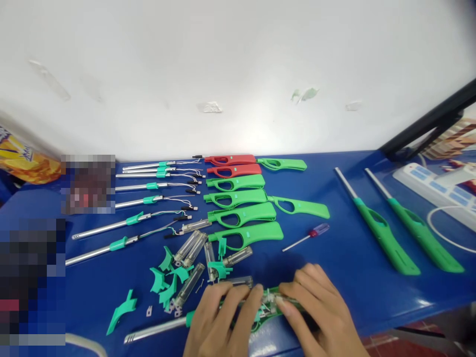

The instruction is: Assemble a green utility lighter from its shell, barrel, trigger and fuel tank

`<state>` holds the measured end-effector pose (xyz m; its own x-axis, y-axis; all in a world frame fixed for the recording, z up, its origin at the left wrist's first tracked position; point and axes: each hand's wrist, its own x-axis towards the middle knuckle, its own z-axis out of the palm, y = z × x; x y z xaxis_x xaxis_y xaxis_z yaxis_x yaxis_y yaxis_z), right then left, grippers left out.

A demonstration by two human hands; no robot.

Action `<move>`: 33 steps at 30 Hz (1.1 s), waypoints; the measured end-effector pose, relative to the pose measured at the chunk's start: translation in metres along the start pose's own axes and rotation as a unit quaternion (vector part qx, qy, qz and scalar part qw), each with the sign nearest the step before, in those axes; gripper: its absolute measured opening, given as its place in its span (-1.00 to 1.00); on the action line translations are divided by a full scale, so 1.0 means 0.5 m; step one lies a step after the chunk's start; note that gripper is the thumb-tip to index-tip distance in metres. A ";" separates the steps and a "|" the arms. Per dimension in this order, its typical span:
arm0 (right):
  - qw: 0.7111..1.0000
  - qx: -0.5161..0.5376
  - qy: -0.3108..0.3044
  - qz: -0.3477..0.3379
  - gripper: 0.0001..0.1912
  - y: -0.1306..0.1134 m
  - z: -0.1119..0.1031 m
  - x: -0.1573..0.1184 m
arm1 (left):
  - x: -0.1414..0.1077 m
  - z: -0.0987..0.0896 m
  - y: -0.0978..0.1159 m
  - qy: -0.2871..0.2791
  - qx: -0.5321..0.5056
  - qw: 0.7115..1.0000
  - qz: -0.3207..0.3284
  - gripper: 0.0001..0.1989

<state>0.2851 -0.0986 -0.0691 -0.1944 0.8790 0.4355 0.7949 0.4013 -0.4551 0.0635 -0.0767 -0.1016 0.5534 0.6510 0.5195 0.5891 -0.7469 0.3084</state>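
White wall (238, 59) fills my feed at 12 o'clock, and a blue table (372, 292) spreads beneath it. Taking the clock from the work, I have both hands at 6 o'clock of the view: the left hand (219, 322) curls its fingers down over an open green casing (266, 323), its thumb out of my sight, while the right hand (327, 317) pinches that casing between thumb and forefinger near the middle. A metal tube (156, 329) runs from it toward 9 o'clock. Two whole green lighters (390, 246) lie at 2 o'clock, with a power strip (433, 186) beyond them. Between 11 and 12 sit stacked casings (256, 214), two red among the green; wired tubes (106, 227) line up at 10. My screwdriver (318, 230) rests at 1, clear tanks (191, 285) at 10, loose triggers (122, 310) toward 9, and nearby, small white clips (149, 311) and thin pins (200, 285). To seat the inner parts well, I would keep the casing flat and steady with the left, nudge the white fitting (268, 297) squarely home with the right fingertips, and check that no wire crosses the rim.
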 end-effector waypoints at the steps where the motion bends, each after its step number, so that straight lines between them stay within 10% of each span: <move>1: 1.000 0.000 0.000 0.000 -0.85 0.000 0.000 0.000 | -0.003 0.001 -0.001 -0.002 0.000 1.000 -0.003 -0.68; 33: 0.994 0.082 -0.065 0.024 -0.86 0.002 0.005 -0.014 | 0.003 0.004 0.002 0.038 -0.048 0.998 -0.006 -0.75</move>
<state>0.2857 -0.1038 -0.0743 -0.2404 0.9197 0.3105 0.7025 0.3856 -0.5981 0.0660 -0.0760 -0.1022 0.4988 0.6499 0.5735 0.5341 -0.7516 0.3872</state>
